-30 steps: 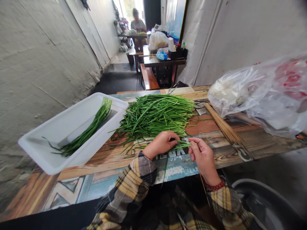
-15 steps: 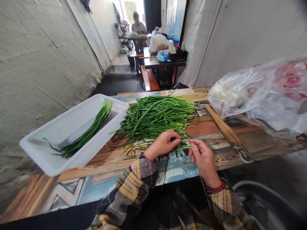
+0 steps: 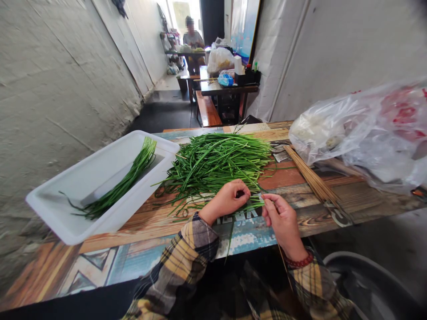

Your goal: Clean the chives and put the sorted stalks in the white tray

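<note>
At the near side of a large heap of green chives (image 3: 220, 160), my left hand (image 3: 230, 198) is closed, thumb against fingers, on a few chives. Their pale ends (image 3: 256, 203) point right, and one leaf hangs down over the table edge. My right hand (image 3: 281, 221) pinches at those ends, fingertips together. A thin bamboo skewer (image 3: 284, 262) passes under this hand and slants down toward my lap. Its tip is hidden among my fingers. More bamboo skewers (image 3: 312, 175) lie in a bundle to the right of the heap.
A white plastic tub (image 3: 71, 178) at left holds a bunch of chives (image 3: 128, 182). Clear plastic bags (image 3: 363, 129) with pale contents sit at right. Below right is a grey basin (image 3: 350, 258). Farther back are a dark table (image 3: 230, 89), a bench (image 3: 208, 109) and a seated person (image 3: 192, 38).
My left hand has shifted very slightly left and down. The right hand keeps its pinch in nearly the same place; the rest is unchanged.
</note>
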Action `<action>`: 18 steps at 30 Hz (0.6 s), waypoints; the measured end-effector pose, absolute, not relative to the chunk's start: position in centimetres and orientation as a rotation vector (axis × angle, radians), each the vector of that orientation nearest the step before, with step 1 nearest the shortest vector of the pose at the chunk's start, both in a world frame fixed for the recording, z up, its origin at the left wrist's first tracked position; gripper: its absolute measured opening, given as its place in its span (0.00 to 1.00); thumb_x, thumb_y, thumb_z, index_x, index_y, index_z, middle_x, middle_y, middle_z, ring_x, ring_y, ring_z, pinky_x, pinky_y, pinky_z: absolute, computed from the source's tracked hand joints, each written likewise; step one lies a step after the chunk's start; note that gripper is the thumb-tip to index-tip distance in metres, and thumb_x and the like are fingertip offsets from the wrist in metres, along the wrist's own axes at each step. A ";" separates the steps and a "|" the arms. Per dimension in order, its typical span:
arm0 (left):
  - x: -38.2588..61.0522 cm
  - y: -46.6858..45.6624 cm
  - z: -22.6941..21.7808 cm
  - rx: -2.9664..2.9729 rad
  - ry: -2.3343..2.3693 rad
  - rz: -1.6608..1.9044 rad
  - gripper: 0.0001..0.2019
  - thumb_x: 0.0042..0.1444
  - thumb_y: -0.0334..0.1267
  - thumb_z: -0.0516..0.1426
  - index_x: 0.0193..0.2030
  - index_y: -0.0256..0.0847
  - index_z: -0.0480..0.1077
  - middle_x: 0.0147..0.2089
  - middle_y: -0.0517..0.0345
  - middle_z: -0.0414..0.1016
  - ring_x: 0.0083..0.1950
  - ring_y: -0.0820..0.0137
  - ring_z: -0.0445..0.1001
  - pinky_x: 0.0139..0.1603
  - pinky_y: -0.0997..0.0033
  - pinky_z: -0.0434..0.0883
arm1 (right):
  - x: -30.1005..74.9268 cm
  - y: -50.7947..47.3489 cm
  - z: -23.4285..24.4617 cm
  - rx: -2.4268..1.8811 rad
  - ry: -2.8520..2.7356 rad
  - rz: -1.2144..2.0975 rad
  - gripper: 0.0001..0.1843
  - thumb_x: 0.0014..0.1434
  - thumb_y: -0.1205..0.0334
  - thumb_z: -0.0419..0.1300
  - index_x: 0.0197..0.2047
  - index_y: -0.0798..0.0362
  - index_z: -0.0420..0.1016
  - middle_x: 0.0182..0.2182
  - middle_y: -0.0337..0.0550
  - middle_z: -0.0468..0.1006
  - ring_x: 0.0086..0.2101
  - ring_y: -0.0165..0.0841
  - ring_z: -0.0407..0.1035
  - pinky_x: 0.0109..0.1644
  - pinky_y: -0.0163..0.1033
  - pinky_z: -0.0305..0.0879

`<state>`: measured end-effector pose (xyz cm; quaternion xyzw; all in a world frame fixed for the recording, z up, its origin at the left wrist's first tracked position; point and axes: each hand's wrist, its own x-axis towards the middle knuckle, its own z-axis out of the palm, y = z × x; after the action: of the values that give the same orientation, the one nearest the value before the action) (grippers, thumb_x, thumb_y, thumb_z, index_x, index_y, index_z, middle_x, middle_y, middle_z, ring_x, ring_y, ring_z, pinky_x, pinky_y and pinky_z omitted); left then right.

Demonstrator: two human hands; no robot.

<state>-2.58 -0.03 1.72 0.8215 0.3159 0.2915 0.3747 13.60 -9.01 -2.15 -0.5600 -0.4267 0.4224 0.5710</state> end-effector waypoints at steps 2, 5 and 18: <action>-2.6 0.1 1.8 2.083 0.821 0.809 0.06 0.55 0.32 0.55 0.30 0.35 0.71 0.32 0.56 0.72 0.35 0.73 0.68 0.38 0.74 0.66 | 13.6 -9.0 -2.2 -1.315 -1.004 0.992 0.16 0.59 0.49 0.57 0.43 0.53 0.70 0.19 0.31 0.67 0.15 0.23 0.57 0.17 0.30 0.53; -2.2 0.0 2.0 2.014 0.871 0.948 0.07 0.58 0.33 0.53 0.32 0.36 0.71 0.33 0.56 0.73 0.36 0.72 0.69 0.39 0.73 0.66 | 13.6 -8.9 -2.5 -1.323 -1.032 0.987 0.16 0.60 0.50 0.57 0.44 0.53 0.71 0.20 0.32 0.68 0.15 0.23 0.57 0.17 0.30 0.53; -0.2 -0.9 1.3 1.979 0.879 0.933 0.04 0.52 0.27 0.57 0.30 0.35 0.73 0.30 0.58 0.73 0.33 0.74 0.69 0.35 0.76 0.64 | 13.7 -9.0 -2.8 -1.341 -1.144 0.935 0.15 0.60 0.51 0.56 0.44 0.53 0.72 0.20 0.33 0.69 0.15 0.24 0.60 0.19 0.31 0.57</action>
<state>-0.25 -0.91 1.30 0.7756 0.3445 0.3659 0.3821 13.73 -8.95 -2.76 -0.5645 -0.4818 0.3939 0.5423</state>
